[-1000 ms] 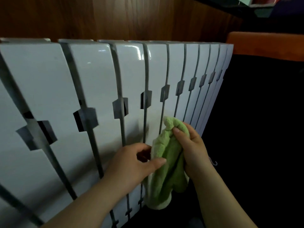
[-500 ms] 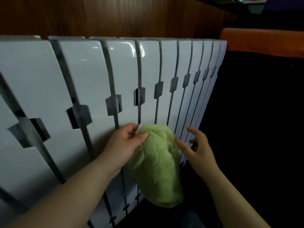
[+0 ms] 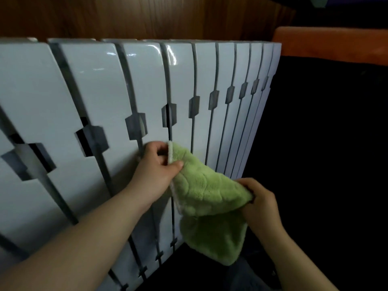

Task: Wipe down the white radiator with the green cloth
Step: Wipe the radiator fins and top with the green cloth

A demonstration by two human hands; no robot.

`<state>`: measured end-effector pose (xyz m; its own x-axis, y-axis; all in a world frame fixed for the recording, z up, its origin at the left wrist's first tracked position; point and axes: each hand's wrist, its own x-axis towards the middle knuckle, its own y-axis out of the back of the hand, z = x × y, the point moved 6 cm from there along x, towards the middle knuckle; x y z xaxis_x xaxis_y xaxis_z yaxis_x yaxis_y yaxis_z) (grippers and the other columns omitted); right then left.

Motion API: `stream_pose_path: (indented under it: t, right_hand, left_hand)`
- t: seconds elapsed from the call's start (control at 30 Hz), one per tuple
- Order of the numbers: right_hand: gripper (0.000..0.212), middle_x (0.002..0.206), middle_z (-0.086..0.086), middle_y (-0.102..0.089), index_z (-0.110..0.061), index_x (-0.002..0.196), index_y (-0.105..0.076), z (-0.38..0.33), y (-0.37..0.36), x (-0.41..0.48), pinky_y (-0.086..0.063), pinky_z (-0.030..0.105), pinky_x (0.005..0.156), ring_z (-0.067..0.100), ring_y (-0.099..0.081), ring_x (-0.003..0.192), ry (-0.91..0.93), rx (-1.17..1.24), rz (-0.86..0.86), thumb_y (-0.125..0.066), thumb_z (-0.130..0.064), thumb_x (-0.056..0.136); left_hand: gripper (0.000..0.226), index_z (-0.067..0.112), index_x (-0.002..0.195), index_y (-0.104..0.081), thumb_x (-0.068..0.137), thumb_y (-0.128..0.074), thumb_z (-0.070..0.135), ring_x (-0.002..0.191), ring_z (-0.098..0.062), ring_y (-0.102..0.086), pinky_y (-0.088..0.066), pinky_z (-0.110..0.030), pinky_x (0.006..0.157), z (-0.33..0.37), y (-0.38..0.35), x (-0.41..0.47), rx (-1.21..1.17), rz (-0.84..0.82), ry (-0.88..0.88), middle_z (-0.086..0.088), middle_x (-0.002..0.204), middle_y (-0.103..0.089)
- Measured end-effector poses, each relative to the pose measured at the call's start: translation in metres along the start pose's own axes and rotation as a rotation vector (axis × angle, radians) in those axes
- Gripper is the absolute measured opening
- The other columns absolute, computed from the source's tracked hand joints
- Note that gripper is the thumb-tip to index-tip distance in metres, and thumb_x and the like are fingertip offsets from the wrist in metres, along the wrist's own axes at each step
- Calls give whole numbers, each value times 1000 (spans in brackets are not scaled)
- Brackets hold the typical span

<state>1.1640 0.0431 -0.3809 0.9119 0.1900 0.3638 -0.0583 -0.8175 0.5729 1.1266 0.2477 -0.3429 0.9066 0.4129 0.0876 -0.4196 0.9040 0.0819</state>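
Head camera view, looking down at one white radiator [image 3: 88, 85] that fills the left and middle of the frame. It stands in front of a brown wood-panelled wall [image 3: 147, 15]. About ten upright sections can be counted; the far ones at the right are squeezed together and hard to tell apart. Dark slots run between the sections, each with a grey link roughly halfway up.

Two bare forearms come in from the bottom edge. The left hand [image 3: 156, 166] is raised in front of the fourth section from the left, just below its link. Its back faces the camera and its fingers are curled. The thumb and fingers pinch the upper left corner of the one green cloth [image 3: 205, 190] along its pale edge.

This cloth is stretched at a slant between the two hands, in front of the radiator's middle sections. Whether it presses on the metal cannot be told. Below the taut upper part, a loose fold hangs down in front of the radiator's lower right corner.

The right hand [image 3: 260, 202] is lower and nearer the camera, just right of the radiator's end. Its fingers are closed round the cloth's right corner, which is bunched in its grasp.

Further right the space is dark, with one orange padded edge [image 3: 336, 43] across the top.
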Motion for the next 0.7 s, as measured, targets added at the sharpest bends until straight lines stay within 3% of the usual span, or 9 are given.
stream_pose_path:
  t: [0.13, 0.17, 0.27, 0.37, 0.43, 0.5, 0.57, 0.63, 0.7]
  right_hand:
    - [23, 68, -15, -48, -16, 79, -54, -15, 25, 18, -37, 5, 58, 5, -48, 66, 39, 61, -5, -59, 6, 81]
    - [23, 69, -15, -48, -17, 79, -53, -22, 26, 20, -39, 3, 57, -1, -46, 66, 62, 78, -50, -58, 5, 82]
    - [35, 73, -20, -53, -26, 79, -59, -34, 22, 22, -42, -1, 63, -6, -54, 67, 90, 118, -217, -55, 8, 83]
    - [46, 76, -23, -58, -40, 79, -59, -46, 19, 22, -46, 2, 70, -16, -57, 73, 116, 163, -303, -54, 5, 85]
    - [43, 80, -21, -58, -41, 83, -56, -48, 18, 24, -47, 3, 69, -13, -57, 74, 83, 201, -319, -55, 2, 86]
    - [36, 85, -12, -60, -33, 84, -54, -45, 16, 26, -51, 11, 69, -2, -59, 78, 3, 307, -341, -56, 2, 85]
    - [28, 86, 0, -62, -22, 86, -56, -34, 14, 26, -52, 21, 70, 13, -61, 79, -126, 560, -326, -52, 5, 86]
    - [21, 87, 5, -63, -16, 89, -59, -21, 9, 22, -51, 26, 70, 17, -62, 78, -252, 811, -272, -46, 1, 89]
    - [15, 94, 4, -67, -18, 96, -60, -17, -9, 12, -52, 27, 72, 18, -66, 85, -295, 940, -306, -53, -19, 83]
  left_hand:
    - [46, 28, 112, -37, 79, -67, 37, 86, -12, -54, -43, -26, 72, 5, -3, -14, 868, -119, -130, 8, 101, -49]
    - [52, 28, 118, -37, 77, -66, 42, 89, -10, -49, -41, -25, 73, 11, -4, -18, 938, -95, -202, 10, 102, -44]
    - [65, 34, 134, -33, 77, -65, 42, 107, 1, -35, -33, -22, 93, 31, -18, -22, 777, -163, -383, 21, 114, -30]
    - [49, 38, 123, -44, 79, -64, 38, 116, 3, -38, -29, -22, 102, 22, -47, -20, 621, -567, -185, 31, 111, -40]
    - [30, 37, 105, -51, 79, -66, 33, 108, 1, -48, -38, -22, 99, 13, -56, -19, 567, -649, -143, 28, 100, -49]
    - [14, 33, 86, -55, 79, -67, 29, 88, 4, -55, -45, -12, 81, 9, -56, -17, 495, -568, -147, 21, 87, -57]
    - [13, 29, 74, -57, 80, -67, 24, 64, 8, -54, -42, -6, 60, 10, -49, -15, 401, -413, -171, 13, 72, -58]
    - [15, 24, 71, -55, 81, -66, 22, 60, 2, -51, -39, -8, 54, 15, -40, -14, 359, -264, -211, 8, 68, -56]
    - [16, 22, 71, -53, 82, -65, 22, 60, -2, -50, -38, -10, 52, 22, -33, -15, 325, -168, -250, 5, 68, -55]
